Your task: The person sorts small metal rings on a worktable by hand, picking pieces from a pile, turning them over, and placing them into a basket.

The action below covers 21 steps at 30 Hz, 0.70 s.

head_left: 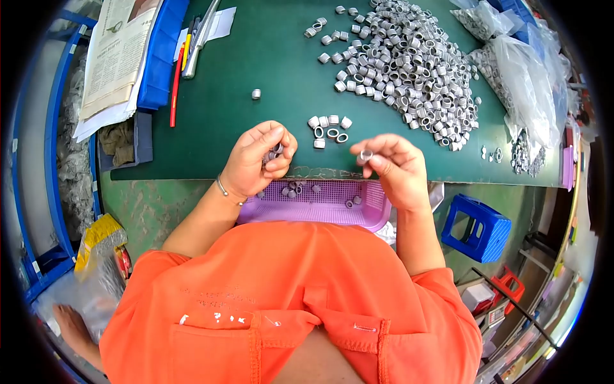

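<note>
Curled round several grey metal rings, my left hand (259, 157) is over the front edge of the green table (217, 128). My right hand (398, 168) pinches one metal ring (365, 155) between thumb and fingers, to the right of a small group of rings (332, 134) lying on the table. One ring (256, 94) lies apart, above my left hand. A large heap of metal rings (409, 70) spreads over the back right of the table. Below the table edge, a purple basket (307, 213) holds several rings.
Blue bins with newspapers (118, 57), a red pencil (175, 96) and other tools are at the left. Plastic bags of rings (524, 77) lie at the right. A blue stool (476, 228) stands on the floor at right. Someone's bare foot or hand (73, 323) shows lower left.
</note>
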Motion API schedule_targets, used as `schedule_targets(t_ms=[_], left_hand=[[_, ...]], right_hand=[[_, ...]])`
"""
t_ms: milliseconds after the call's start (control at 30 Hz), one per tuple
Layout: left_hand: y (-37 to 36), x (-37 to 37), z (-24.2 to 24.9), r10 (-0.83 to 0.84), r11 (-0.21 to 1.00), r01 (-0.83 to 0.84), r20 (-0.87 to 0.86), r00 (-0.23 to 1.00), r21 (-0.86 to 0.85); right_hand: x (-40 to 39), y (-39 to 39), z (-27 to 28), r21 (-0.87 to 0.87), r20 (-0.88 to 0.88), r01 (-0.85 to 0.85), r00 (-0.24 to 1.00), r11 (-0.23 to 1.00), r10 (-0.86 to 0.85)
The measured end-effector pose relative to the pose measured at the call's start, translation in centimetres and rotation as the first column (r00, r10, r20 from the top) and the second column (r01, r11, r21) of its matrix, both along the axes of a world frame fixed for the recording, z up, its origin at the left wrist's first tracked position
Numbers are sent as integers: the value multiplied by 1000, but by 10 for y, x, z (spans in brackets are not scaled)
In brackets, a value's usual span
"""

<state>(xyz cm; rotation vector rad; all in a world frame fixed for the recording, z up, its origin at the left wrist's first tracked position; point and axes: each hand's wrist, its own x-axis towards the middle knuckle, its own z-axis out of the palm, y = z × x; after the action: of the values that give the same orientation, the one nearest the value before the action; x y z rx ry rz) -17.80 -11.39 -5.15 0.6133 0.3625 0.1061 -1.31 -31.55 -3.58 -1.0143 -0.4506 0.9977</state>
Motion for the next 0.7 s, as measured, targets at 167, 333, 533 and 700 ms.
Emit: schedule_targets(t_ms=[167, 333, 533, 700], left_hand=[[0, 0, 0, 14, 1000, -14, -3, 1000, -3], [-1, 0, 0, 23, 1000, -23, 5, 1000, -10], [0, 0, -2, 15, 1000, -15, 21, 1000, -4], [-1, -1, -1, 19, 1000, -19, 9, 1000, -1]], right_hand=[[-12, 15, 0, -112, 858, 114, 512, 987, 39], [-19, 34, -11, -173, 964, 364, 255, 915, 80], [-16, 22, -6, -180, 421, 138, 906, 974, -50], [-15, 9, 2, -109, 389, -26, 919, 994, 67]])
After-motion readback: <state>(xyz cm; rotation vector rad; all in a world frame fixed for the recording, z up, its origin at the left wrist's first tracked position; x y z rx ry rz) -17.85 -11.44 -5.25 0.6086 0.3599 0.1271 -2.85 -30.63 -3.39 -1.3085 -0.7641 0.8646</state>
